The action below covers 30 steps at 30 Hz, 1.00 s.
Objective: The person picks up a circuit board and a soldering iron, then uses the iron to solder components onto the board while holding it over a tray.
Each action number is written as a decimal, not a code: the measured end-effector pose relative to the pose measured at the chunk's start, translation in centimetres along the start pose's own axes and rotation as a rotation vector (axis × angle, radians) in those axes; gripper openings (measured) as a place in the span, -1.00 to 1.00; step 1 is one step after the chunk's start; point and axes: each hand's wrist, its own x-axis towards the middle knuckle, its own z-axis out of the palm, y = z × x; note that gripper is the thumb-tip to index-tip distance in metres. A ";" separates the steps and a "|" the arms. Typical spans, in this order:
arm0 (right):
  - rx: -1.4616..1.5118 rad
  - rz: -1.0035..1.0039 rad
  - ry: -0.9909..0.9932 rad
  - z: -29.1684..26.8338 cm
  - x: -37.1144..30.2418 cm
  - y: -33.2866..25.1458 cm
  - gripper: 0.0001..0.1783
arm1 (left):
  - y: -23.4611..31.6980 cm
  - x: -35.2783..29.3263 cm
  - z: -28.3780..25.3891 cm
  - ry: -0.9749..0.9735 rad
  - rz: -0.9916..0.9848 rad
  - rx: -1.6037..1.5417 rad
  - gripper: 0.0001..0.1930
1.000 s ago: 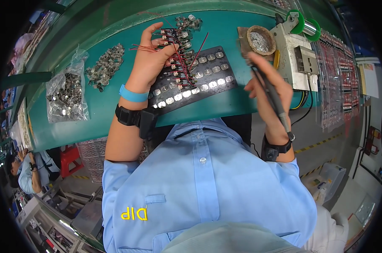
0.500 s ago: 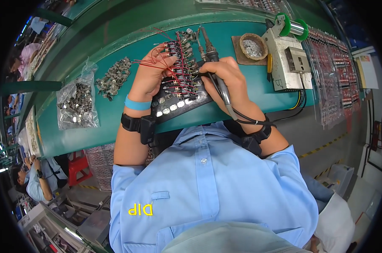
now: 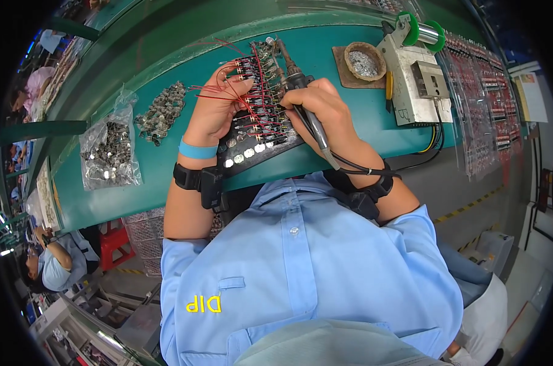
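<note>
My right hand (image 3: 322, 110) is closed around a soldering iron (image 3: 296, 77), whose metal end points away from me beside the upper part of a row of small circuit boards (image 3: 265, 97). Thin red wires (image 3: 218, 96) run from these boards. At the row's left side, my left hand (image 3: 214, 110) pinches some of the wires between thumb and fingers. Under the boards lies a black holder (image 3: 258, 161), with silver round pieces (image 3: 240, 158) along its near part. The exact contact at the iron's tip is too small to make out.
On the green bench (image 3: 179, 180), loose metal parts (image 3: 161, 113) and a clear bag of parts (image 3: 110, 155) lie left. A round bowl (image 3: 365, 62) of silvery bits, a metal-cased station (image 3: 413, 88) with a solder spool (image 3: 427, 35), and trays of boards (image 3: 487, 104) stand right.
My right hand and the soldering iron have shifted slightly left, the iron's tip moving closer to the row of boards. The left hand keeps its pinch.
</note>
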 end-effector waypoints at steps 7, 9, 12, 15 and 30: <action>-0.008 0.012 -0.014 -0.3 -0.4 0.0 -0.60 | 0.0 0.0 0.2 0.008 0.015 -0.020 -0.48; -0.031 0.029 0.046 -1.1 -0.8 0.1 -0.59 | -0.1 -0.2 0.4 0.035 0.057 -0.008 -0.46; -0.032 0.063 0.075 -3.2 -1.1 -0.6 -0.62 | -0.4 0.0 -0.3 0.063 0.088 0.015 -0.45; -0.016 0.125 0.069 -5.9 -1.5 -1.7 -0.66 | -0.6 0.3 -0.8 0.091 0.097 0.043 -0.43; 0.084 0.278 -0.015 -8.9 -3.4 -2.2 -0.70 | -1.0 2.1 1.0 0.060 0.115 0.136 -0.96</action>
